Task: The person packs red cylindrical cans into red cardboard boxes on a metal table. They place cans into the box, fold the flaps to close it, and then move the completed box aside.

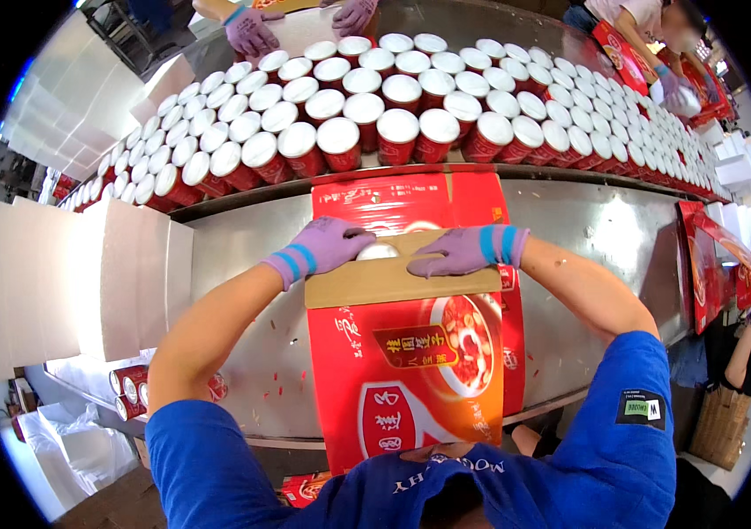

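A red printed cardboard carton [349,337] lies on the metal table in front of me, with its brown inner flap [375,284] folded outward. Between my hands, a white-topped can [378,251] shows in the carton's opening. My left hand [332,243], in a purple glove, rests at the left of the opening, its fingertips by the can. My right hand [458,251], gloved alike, lies over the opening's right part with its thumb on the brown flap. Whether either hand grips the cardboard is hard to tell. More red printed cardboard [388,202] lies beyond the opening.
Many red cans with white lids [339,139] stand in rows behind a metal ledge. White foam blocks [130,278] are stacked at the left, beside a few red cans [127,390] lower down. Co-workers' gloved hands [253,30] show across the table and at the right.
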